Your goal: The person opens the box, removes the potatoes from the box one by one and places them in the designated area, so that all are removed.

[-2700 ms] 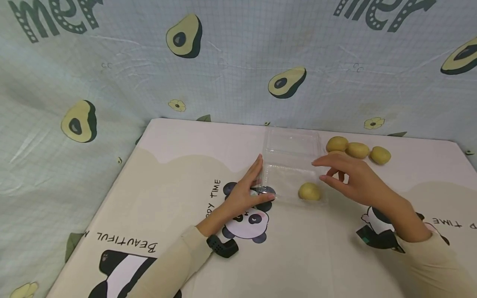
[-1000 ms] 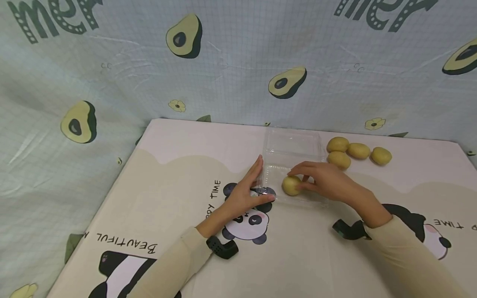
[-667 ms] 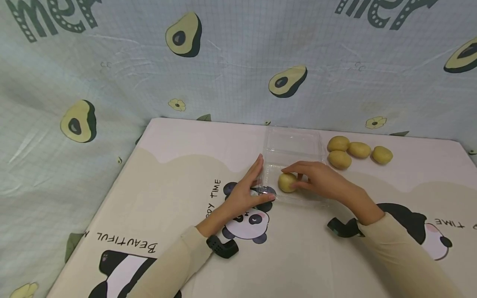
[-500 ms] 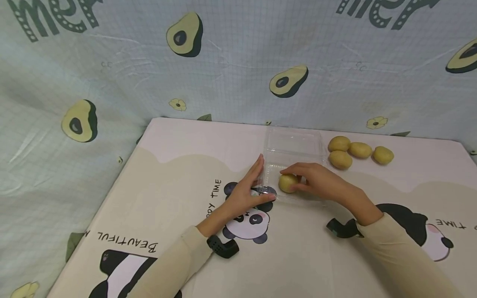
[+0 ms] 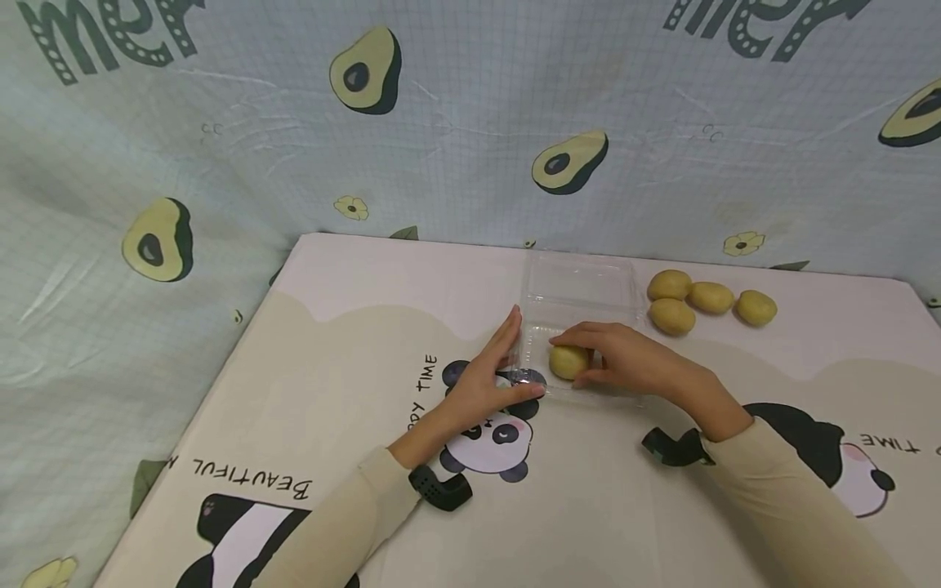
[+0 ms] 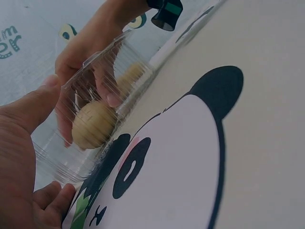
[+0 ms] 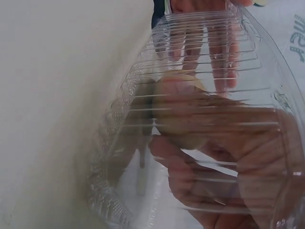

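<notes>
A clear plastic clamshell box lies with its lid laid back toward the wall. My left hand, fingers mostly straight, rests against the box's left side, the thumb along its front corner. Inside the base, my right hand holds a yellow potato, fingertips over its top and thumb at its right side. Through the ribbed plastic wall, the left wrist view shows that potato near the box's left end. The right wrist view sees the fingers around the potato through the clear wall.
Several potatoes lie in a loose group right of the lid, near the back edge. The table cover has panda prints. A curtain with avocado prints hangs behind and along the left.
The right hand came down from above the box, took hold of the potato in it and shifted it left within the base. Lately it has barely moved. The left hand stayed put.
</notes>
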`<action>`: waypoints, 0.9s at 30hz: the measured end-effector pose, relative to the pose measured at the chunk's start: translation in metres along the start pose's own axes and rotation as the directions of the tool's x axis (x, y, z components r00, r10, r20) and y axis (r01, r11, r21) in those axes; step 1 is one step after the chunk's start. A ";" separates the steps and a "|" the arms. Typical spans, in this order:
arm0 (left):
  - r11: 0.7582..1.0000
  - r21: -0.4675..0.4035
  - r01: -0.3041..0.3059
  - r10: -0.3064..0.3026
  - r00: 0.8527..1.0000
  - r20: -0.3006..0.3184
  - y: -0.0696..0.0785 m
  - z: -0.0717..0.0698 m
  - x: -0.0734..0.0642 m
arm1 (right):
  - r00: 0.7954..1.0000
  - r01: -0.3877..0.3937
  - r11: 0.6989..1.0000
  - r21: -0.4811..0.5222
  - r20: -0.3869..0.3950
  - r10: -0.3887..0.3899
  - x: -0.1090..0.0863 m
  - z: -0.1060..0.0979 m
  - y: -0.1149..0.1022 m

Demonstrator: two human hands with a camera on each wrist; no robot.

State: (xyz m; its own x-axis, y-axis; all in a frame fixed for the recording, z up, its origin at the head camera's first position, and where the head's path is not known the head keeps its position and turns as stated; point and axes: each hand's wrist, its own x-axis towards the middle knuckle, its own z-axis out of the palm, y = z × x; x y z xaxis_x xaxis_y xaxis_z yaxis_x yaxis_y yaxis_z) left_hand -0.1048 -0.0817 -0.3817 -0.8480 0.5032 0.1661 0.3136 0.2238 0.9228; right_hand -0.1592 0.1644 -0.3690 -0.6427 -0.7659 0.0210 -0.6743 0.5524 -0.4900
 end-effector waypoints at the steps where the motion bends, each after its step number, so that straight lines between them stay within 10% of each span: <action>1: 1.000 0.000 0.000 0.000 1.000 0.001 0.000 0.000 0.000 | 1.000 0.000 1.000 0.004 0.002 0.000 0.000 0.000 0.000; 27: 1.000 0.019 0.006 -0.006 1.000 -0.007 0.002 0.002 0.000 | 0.988 0.025 0.999 0.040 -0.152 -0.019 -0.012 -0.019 0.001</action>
State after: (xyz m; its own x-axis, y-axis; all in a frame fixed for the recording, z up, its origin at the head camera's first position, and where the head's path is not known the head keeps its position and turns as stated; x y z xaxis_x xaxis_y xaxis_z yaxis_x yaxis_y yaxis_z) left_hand -0.1031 -0.0800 -0.3807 -0.8528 0.4962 0.1629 0.3164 0.2426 0.9171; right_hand -0.1591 0.1799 -0.3528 -0.6778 -0.7171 0.1622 -0.6749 0.5193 -0.5242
